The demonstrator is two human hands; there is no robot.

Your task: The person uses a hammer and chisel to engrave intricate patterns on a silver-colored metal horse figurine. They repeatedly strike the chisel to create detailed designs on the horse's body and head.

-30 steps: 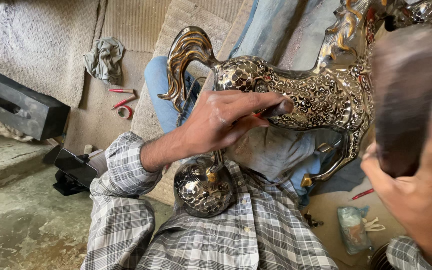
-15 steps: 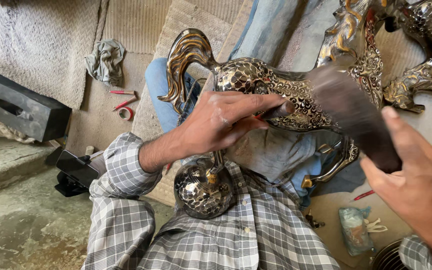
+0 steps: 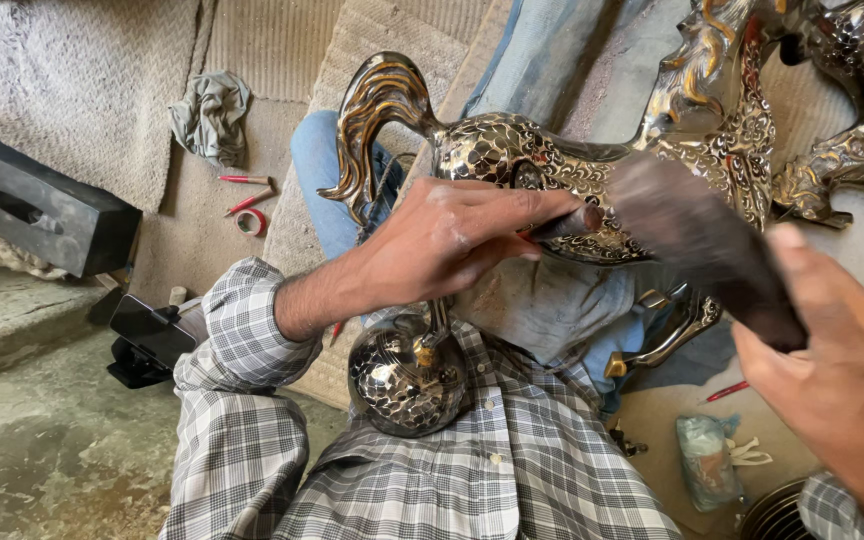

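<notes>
I see my left hand [image 3: 452, 245] curled tight around a thin dark punch [image 3: 564, 222], its fingers pinching the shaft so that the tip rests against the flank of the metal horse figure [image 3: 592, 170]. The horse lies across my lap, directly under and beyond that hand, its scaled silver body touching the punch tip, its gold-streaked tail [image 3: 377, 110] curving up past my knuckles. My right hand [image 3: 837, 380] is closed around the handle end of a dark hammer [image 3: 702, 245], which shows blurred and slants up toward the punch head, just beside it; whether they touch I cannot tell. The horse's round mosaic ball base [image 3: 407, 378] hangs below my left wrist, resting against my checked shirt [image 3: 512, 470]. Well beyond my left hand, red-handled tools [image 3: 247, 190] and a crumpled grey rag [image 3: 212, 115] lie on the mat. A second shiny figure [image 3: 852, 120] sits above my right hand.
</notes>
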